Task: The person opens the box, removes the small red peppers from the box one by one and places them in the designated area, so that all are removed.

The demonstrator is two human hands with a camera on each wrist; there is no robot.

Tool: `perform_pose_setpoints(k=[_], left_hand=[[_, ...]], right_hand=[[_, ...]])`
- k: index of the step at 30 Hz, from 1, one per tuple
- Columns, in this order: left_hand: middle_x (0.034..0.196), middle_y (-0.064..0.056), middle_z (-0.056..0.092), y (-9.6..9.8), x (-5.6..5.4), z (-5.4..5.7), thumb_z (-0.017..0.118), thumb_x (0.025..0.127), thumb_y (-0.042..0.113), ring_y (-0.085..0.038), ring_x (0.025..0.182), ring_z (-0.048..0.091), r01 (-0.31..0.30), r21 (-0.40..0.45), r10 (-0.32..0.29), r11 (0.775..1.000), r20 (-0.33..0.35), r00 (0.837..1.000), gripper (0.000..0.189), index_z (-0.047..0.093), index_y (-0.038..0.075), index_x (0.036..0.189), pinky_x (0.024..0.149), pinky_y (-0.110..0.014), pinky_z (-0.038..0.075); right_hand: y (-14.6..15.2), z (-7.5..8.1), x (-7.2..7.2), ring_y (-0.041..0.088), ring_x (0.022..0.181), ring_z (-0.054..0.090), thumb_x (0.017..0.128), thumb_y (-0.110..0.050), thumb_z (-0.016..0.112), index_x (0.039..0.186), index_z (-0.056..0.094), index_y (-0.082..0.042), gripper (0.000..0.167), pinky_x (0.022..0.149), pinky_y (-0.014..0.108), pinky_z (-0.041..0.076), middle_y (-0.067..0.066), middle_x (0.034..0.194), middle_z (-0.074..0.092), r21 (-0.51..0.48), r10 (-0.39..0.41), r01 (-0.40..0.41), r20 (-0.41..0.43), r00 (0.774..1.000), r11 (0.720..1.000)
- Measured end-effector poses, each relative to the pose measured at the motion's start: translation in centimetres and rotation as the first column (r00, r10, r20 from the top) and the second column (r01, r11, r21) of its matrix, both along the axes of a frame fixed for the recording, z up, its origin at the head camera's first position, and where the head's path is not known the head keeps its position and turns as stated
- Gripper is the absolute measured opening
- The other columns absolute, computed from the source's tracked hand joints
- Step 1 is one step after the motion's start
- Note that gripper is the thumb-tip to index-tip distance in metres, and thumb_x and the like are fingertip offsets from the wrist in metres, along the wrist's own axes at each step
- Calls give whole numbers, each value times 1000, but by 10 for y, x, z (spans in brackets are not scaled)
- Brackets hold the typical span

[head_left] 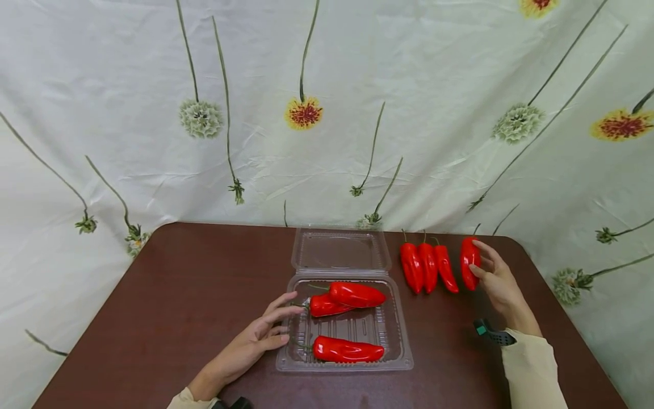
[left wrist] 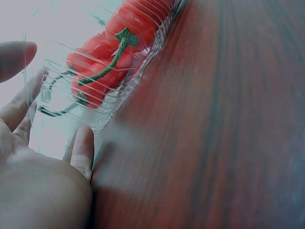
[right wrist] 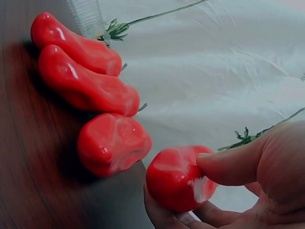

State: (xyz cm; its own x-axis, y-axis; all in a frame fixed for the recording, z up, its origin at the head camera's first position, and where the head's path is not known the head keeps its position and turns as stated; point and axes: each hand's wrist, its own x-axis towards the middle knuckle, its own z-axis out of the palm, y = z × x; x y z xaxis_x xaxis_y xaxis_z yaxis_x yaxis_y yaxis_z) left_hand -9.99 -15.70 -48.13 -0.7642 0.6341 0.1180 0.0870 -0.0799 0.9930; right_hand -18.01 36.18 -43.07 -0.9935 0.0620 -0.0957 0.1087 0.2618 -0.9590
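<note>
Red pepper [head_left: 469,262] is in my right hand [head_left: 504,287], at the far right of the table [head_left: 204,284]. Right fingers pinch it: thumb on one side, other fingers round the opposite side, stem pointing to the far edge. Can't tell if it's clear of the tabletop.

Just left of it, three loose peppers [head_left: 428,267] in a row, stems to the far edge, tips toward me. Left two sit side by side; the third is slightly angled, with a gap between it and the one I hold.

Clear plastic box [head_left: 344,367] is mid-table, lid [head_left: 342,251] folded back toward the far edge. Inside: two peppers [head_left: 356,295] in the far half, one partly over the other, plus a single pepper [head_left: 347,349] near the front wall. All three stems point left.

Left hand [head_left: 250,338] is at the box's left side, fingers spread and extended, grasping nothing. Fingertips overlap the rim; can't confirm contact.

Black band [head_left: 493,334] on my right wrist. Flower-print cloth [head_left: 357,62] hangs behind the table.
</note>
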Motion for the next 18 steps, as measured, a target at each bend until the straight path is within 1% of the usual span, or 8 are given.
perform_pose_setpoints(k=[4, 8, 12, 18], left_hand=[[166, -19, -2, 0, -1, 0, 46, 102, 0, 2, 142, 27, 1, 6, -1, 1000, -6, 1000, 49, 39, 1, 151, 104, -24, 36], [165, -20, -2, 0, -1, -1, 46, 103, 0, 3, 142, 27, 4, 12, -4, 1000, -8, 1000, 49, 38, 0, 151, 104, -24, 36], [165, -21, -3, 1, -1, -3, 46, 103, 0, 3, 142, 27, 11, 11, -10, 1000, -10, 1000, 49, 38, 0, 151, 105, -24, 36], [165, -21, -2, 0, -2, -3, 46, 102, -1, 2, 142, 28, 7, 16, -7, 1000, -21, 1000, 49, 38, -1, 151, 104, -24, 36]], right_hand=[[1, -2, -1, -4, 99, 54, 103, -7, 53, 160, 24, -16, 64, 79, 18, 53, 29, 157, 22, -4, -3, 3, 3, 1000, 1000], [0, -2, -1, -3, 101, 51, 103, -9, 55, 158, 27, -14, 63, 80, 16, 52, 29, 160, 20, 16, -15, 15, 17, 1000, 1000], [1, -3, -1, -1, 104, 49, 103, -11, 55, 158, 28, -14, 62, 80, 14, 51, 28, 161, 19, 34, -30, 29, 37, 999, 999], [2, -9, -3, -3, 102, 50, 103, -14, 56, 158, 27, -11, 63, 80, 14, 51, 27, 161, 22, 42, -19, 17, 48, 999, 999]])
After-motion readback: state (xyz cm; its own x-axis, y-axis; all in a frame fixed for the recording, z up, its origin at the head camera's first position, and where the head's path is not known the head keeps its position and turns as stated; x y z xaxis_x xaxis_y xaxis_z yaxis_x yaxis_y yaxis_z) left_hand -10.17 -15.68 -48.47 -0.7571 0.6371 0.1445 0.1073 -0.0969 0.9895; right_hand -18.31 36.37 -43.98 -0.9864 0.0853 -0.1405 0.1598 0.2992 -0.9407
